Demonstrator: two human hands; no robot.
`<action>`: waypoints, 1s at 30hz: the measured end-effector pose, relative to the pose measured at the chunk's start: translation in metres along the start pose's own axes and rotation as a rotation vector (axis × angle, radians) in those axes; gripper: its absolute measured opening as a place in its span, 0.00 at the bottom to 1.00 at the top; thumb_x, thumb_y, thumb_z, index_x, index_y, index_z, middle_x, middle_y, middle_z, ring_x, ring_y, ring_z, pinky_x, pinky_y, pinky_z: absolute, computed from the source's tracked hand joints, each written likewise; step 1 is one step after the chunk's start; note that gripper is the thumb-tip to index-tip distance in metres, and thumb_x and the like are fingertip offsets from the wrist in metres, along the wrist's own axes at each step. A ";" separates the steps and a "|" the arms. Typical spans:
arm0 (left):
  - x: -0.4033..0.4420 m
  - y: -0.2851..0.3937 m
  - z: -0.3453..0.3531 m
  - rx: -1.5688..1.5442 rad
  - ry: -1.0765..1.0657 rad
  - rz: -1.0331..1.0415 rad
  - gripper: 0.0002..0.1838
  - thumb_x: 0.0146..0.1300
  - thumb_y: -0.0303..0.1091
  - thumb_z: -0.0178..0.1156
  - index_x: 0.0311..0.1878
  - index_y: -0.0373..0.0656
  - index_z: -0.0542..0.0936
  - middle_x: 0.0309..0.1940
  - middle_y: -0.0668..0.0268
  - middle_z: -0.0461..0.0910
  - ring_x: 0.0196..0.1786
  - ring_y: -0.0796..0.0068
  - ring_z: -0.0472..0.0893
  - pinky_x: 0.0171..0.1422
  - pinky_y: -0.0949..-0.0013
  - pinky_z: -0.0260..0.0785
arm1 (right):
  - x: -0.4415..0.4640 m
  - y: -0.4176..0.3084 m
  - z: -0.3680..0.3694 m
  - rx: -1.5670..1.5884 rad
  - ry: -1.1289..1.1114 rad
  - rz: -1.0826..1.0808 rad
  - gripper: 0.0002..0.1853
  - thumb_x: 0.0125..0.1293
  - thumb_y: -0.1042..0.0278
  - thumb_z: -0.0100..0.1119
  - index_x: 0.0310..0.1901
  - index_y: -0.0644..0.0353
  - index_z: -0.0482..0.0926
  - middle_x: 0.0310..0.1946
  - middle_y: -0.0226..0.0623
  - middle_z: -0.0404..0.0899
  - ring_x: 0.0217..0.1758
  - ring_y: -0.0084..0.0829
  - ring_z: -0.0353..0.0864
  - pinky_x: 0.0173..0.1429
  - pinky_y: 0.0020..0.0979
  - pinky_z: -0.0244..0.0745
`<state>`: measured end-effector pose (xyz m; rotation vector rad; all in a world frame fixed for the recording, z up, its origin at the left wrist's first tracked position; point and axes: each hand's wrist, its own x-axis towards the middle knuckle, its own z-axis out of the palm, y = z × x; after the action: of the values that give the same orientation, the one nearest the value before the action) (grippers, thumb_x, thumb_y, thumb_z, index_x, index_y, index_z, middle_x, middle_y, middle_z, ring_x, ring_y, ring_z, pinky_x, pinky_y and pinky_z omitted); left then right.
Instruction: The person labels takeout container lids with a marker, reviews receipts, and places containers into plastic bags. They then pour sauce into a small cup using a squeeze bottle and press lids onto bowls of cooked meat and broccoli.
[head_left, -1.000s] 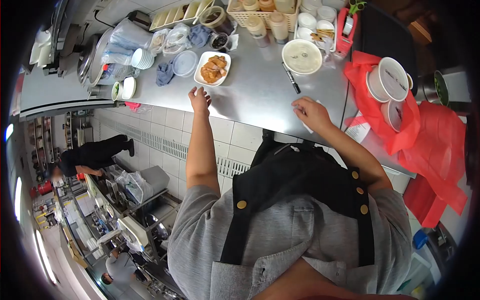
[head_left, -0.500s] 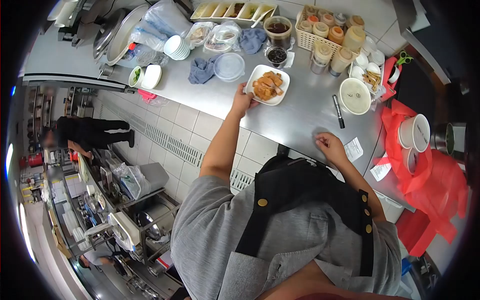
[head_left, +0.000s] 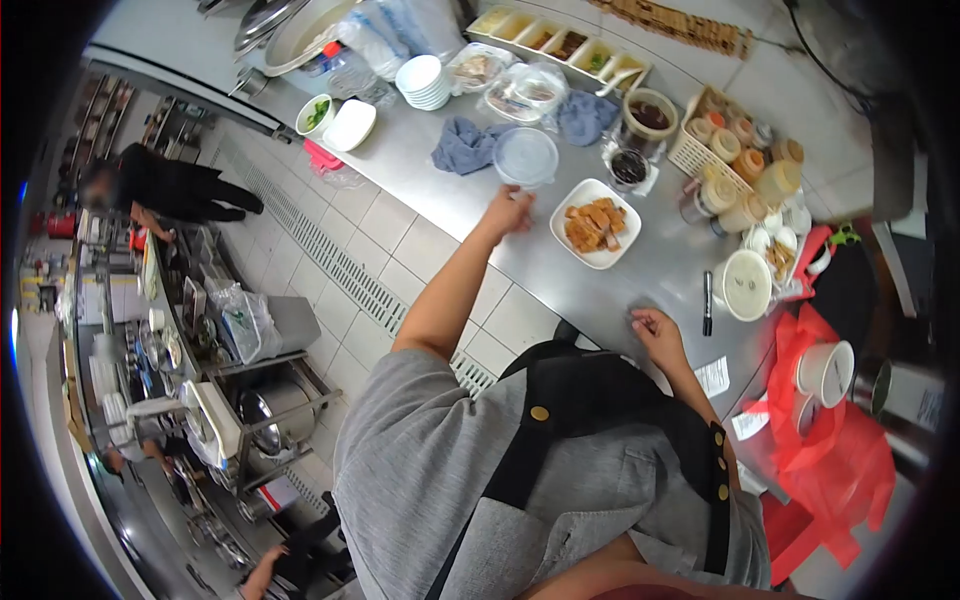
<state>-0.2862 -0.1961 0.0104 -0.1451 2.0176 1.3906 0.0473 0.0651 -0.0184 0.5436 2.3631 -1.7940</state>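
Note:
My left hand (head_left: 510,212) is just below a round clear-lidded tub (head_left: 526,157), its fingers partly bent and apart, holding nothing. I cannot tell whether the fingertips touch the tub. To the right of that hand, a square white dish (head_left: 622,246) holds browned, sliced pieces of food (head_left: 596,224). My right hand (head_left: 658,336) rests near the counter's front edge with loosely curled fingers and nothing visible in them. A black marker (head_left: 707,303) and a printed paper slip (head_left: 713,376) lie near it.
Blue cloths (head_left: 462,146), a jar of dark liquid (head_left: 648,115) and a basket of sauce bottles (head_left: 698,155) stand along the steel counter (head_left: 540,250). A lidded white tub (head_left: 744,285) and a red bag (head_left: 800,440) are at right. Another person (head_left: 180,185) stands at far left.
My left hand has let go of the square dish and moved left to the clear-lidded tub. The view has turned, shifting everything on the counter. My right hand stays near the edge.

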 end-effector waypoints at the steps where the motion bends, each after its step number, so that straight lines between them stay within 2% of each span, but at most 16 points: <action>1: 0.021 -0.009 -0.018 -0.079 0.125 0.096 0.29 0.67 0.39 0.65 0.64 0.37 0.66 0.33 0.63 0.79 0.25 0.74 0.78 0.31 0.68 0.79 | 0.000 0.001 0.000 0.025 0.002 0.014 0.13 0.66 0.70 0.64 0.51 0.62 0.83 0.36 0.37 0.84 0.38 0.27 0.82 0.46 0.28 0.76; 3: 0.082 -0.039 -0.066 -0.019 0.520 0.435 0.16 0.66 0.37 0.65 0.51 0.39 0.75 0.31 0.65 0.78 0.23 0.76 0.75 0.24 0.69 0.69 | -0.002 0.008 0.001 0.085 0.011 0.023 0.14 0.67 0.71 0.63 0.53 0.63 0.81 0.37 0.36 0.84 0.38 0.27 0.82 0.47 0.28 0.76; 4: 0.102 -0.044 -0.092 -0.082 0.631 0.444 0.12 0.66 0.36 0.63 0.46 0.40 0.76 0.32 0.65 0.79 0.23 0.77 0.75 0.24 0.70 0.69 | -0.003 0.007 0.001 0.074 0.012 0.014 0.14 0.67 0.71 0.63 0.53 0.63 0.81 0.37 0.36 0.84 0.38 0.27 0.82 0.47 0.28 0.76; 6: 0.085 -0.021 -0.121 -0.026 0.850 0.439 0.09 0.65 0.33 0.62 0.42 0.39 0.78 0.33 0.62 0.82 0.31 0.73 0.79 0.38 0.68 0.73 | -0.007 0.004 0.001 0.006 0.055 0.075 0.10 0.65 0.70 0.65 0.46 0.63 0.83 0.34 0.35 0.82 0.36 0.27 0.80 0.44 0.28 0.75; 8: 0.061 -0.010 -0.135 0.133 0.817 0.355 0.09 0.65 0.35 0.61 0.38 0.38 0.78 0.32 0.60 0.83 0.35 0.68 0.81 0.44 0.63 0.74 | -0.007 0.000 0.001 -0.079 -0.001 0.075 0.08 0.64 0.69 0.66 0.41 0.63 0.82 0.31 0.35 0.80 0.34 0.27 0.79 0.42 0.29 0.74; 10: 0.048 -0.021 -0.137 0.025 0.696 0.319 0.08 0.65 0.33 0.62 0.39 0.39 0.79 0.33 0.62 0.83 0.35 0.69 0.81 0.45 0.65 0.74 | 0.005 -0.008 0.007 -0.155 -0.061 0.071 0.08 0.63 0.67 0.68 0.35 0.63 0.82 0.29 0.35 0.78 0.32 0.27 0.78 0.39 0.30 0.73; 12: 0.066 -0.076 -0.146 0.085 0.818 0.437 0.07 0.65 0.33 0.63 0.41 0.41 0.80 0.29 0.66 0.82 0.32 0.76 0.80 0.40 0.69 0.74 | 0.010 -0.015 0.017 -0.184 -0.116 0.049 0.13 0.61 0.65 0.70 0.27 0.63 0.77 0.26 0.35 0.75 0.30 0.28 0.75 0.35 0.32 0.69; 13: 0.063 -0.091 -0.150 -0.027 0.820 0.361 0.06 0.66 0.33 0.63 0.41 0.41 0.80 0.28 0.67 0.81 0.31 0.76 0.79 0.39 0.69 0.73 | 0.015 -0.025 0.023 -0.207 -0.119 -0.039 0.15 0.62 0.62 0.71 0.27 0.63 0.76 0.25 0.36 0.76 0.29 0.28 0.75 0.34 0.33 0.68; 15: 0.044 -0.115 -0.161 -0.288 0.797 0.296 0.07 0.66 0.34 0.64 0.40 0.41 0.81 0.26 0.68 0.81 0.28 0.77 0.78 0.36 0.70 0.72 | 0.034 -0.041 0.037 -0.185 -0.158 0.037 0.16 0.62 0.61 0.70 0.27 0.63 0.76 0.24 0.35 0.76 0.29 0.27 0.74 0.34 0.33 0.68; 16: 0.041 -0.134 -0.175 -0.211 0.843 0.283 0.09 0.65 0.35 0.67 0.38 0.40 0.81 0.25 0.68 0.80 0.27 0.77 0.77 0.35 0.69 0.71 | 0.033 -0.043 0.038 -0.150 -0.172 0.133 0.17 0.63 0.60 0.70 0.27 0.63 0.76 0.24 0.35 0.76 0.28 0.27 0.74 0.33 0.33 0.69; 19: 0.006 -0.123 -0.208 -0.200 0.940 0.317 0.14 0.61 0.40 0.73 0.30 0.39 0.82 0.24 0.70 0.80 0.28 0.81 0.72 0.35 0.72 0.67 | 0.057 -0.041 0.051 -0.106 -0.293 0.066 0.18 0.64 0.58 0.70 0.28 0.63 0.77 0.23 0.33 0.77 0.27 0.25 0.73 0.33 0.32 0.69; 21: 0.019 -0.126 -0.257 -0.194 0.943 0.330 0.16 0.63 0.43 0.70 0.31 0.38 0.84 0.23 0.72 0.78 0.28 0.82 0.70 0.35 0.73 0.65 | 0.063 -0.058 0.061 -0.159 -0.330 0.072 0.17 0.64 0.58 0.70 0.29 0.63 0.78 0.23 0.32 0.77 0.27 0.24 0.73 0.33 0.31 0.70; 22: 0.007 -0.100 -0.271 -0.240 0.927 0.336 0.17 0.67 0.45 0.65 0.32 0.38 0.85 0.25 0.70 0.78 0.27 0.81 0.69 0.35 0.73 0.65 | 0.071 -0.071 0.069 -0.226 -0.375 0.053 0.16 0.65 0.57 0.69 0.29 0.62 0.79 0.23 0.31 0.77 0.27 0.23 0.73 0.34 0.30 0.70; 25: 0.030 -0.061 -0.346 -0.334 0.950 0.376 0.18 0.71 0.46 0.60 0.37 0.39 0.85 0.27 0.67 0.79 0.26 0.79 0.70 0.33 0.72 0.66 | 0.086 -0.109 0.097 -0.108 -0.384 0.063 0.16 0.65 0.56 0.69 0.31 0.62 0.80 0.23 0.29 0.76 0.28 0.20 0.73 0.34 0.28 0.70; 27: 0.065 -0.037 -0.403 -0.528 0.916 0.279 0.19 0.72 0.47 0.57 0.48 0.39 0.85 0.30 0.64 0.80 0.28 0.78 0.76 0.30 0.71 0.69 | 0.102 -0.133 0.118 -0.024 -0.370 0.078 0.16 0.65 0.56 0.69 0.32 0.62 0.80 0.23 0.28 0.76 0.28 0.20 0.73 0.33 0.28 0.70; 30: 0.133 -0.010 -0.485 -0.451 0.904 0.181 0.21 0.72 0.47 0.57 0.55 0.39 0.82 0.33 0.62 0.82 0.33 0.75 0.81 0.28 0.70 0.74 | 0.134 -0.167 0.151 -0.090 -0.343 0.135 0.15 0.66 0.57 0.68 0.31 0.61 0.79 0.23 0.26 0.76 0.28 0.18 0.72 0.33 0.27 0.69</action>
<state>-0.6077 -0.5829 0.0245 -0.9562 2.3829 2.1378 -0.1539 -0.0893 0.0482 0.3418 2.1089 -1.5698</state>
